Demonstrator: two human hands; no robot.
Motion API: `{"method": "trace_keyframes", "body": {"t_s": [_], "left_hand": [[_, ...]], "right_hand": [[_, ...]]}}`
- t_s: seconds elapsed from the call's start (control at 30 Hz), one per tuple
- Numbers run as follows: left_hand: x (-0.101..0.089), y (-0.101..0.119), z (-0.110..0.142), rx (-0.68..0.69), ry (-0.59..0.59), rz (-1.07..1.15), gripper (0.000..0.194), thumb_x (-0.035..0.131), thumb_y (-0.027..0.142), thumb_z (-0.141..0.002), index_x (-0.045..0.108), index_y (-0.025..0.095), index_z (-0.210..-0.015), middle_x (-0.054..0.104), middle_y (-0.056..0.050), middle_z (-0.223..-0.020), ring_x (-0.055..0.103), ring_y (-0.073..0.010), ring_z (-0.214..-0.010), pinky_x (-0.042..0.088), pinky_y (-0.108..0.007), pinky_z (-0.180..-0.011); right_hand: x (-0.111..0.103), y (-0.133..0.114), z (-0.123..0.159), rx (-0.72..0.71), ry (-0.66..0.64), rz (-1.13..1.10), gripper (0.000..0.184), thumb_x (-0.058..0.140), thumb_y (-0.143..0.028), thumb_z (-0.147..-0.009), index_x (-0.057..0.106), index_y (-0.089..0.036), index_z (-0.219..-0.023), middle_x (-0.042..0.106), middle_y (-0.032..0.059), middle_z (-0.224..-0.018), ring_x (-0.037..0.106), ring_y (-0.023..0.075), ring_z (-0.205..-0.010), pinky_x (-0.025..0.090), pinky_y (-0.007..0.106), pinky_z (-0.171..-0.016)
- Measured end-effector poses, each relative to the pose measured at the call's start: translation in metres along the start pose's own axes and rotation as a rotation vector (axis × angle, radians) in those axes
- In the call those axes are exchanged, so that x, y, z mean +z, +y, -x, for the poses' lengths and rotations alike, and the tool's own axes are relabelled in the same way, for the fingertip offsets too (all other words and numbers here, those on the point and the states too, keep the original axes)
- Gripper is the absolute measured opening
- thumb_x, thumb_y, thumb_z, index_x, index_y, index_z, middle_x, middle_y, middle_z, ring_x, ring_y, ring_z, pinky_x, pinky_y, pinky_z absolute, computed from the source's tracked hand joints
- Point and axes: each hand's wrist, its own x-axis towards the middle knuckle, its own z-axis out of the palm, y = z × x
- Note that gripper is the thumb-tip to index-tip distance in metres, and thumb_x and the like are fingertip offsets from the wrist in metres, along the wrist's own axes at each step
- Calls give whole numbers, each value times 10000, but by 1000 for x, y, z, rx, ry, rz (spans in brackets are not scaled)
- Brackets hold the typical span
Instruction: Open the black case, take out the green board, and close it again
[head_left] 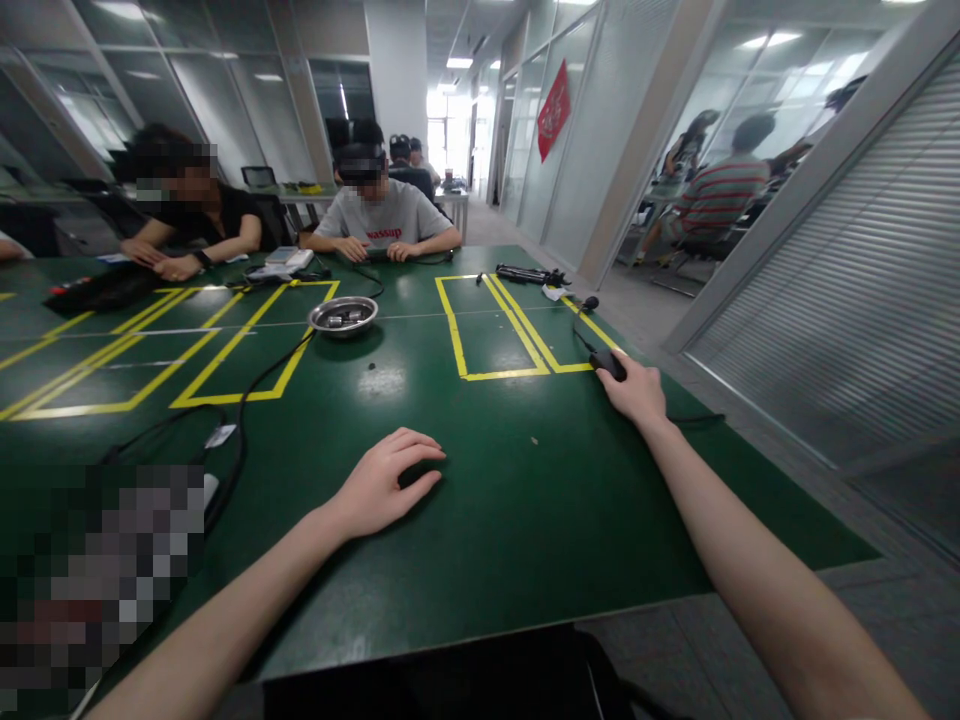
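Note:
My right hand (637,390) reaches to the table's right side, its fingers closed around the black base of what looks like a small desk microphone (606,363). From that base a thin bent stem rises to a round black head. My left hand (390,480) rests on the green tabletop (480,510) with fingers loosely curved, thumb apart, and nothing in it. Ahead of the left hand sits a round metal dish (343,316) with small metal pieces inside.
Yellow tape (506,375) outlines rectangles on the table. A folded black tripod (532,274) lies at the far right. A black cable (244,420) runs along the left. Two people (382,205) sit across the table. A glass partition (847,280) stands at right.

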Motion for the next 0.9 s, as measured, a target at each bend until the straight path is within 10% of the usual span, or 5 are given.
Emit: {"method": "trace_keyframes", "body": {"t_s": [0.2,0.47,0.9], "left_hand": [[1,-2,0,-5,-7,-9,177,614,240,-1000,724,214,-1137,740,-89,-1165,685,-234,-1088,576,-427,-985],[0,-1,-1,-13,-10,-3,178,613,248,-999,729,220,-1131,742,-85,-1157,689,-232,-1080,580,-423,-986],[1,-2,0,-21,-23,3,171,613,262,-1006,725,214,-1127,741,-84,-1150,691,-231,-1073,580,-419,-977]], "right_hand": [[12,1,-4,-186,-51,-75,559,630,-413,-882,682,-204,-1398,722,166,-1202,588,366,-1217,500,525,-1034],[20,12,-10,-87,136,-52,501,644,-422,-836,743,-146,-1243,726,188,-1160,595,366,-1094,494,524,-1014],[8,3,-7,-30,59,-207,493,664,-425,-813,752,-161,-1219,768,147,-1102,691,313,-967,562,454,-887]]}}
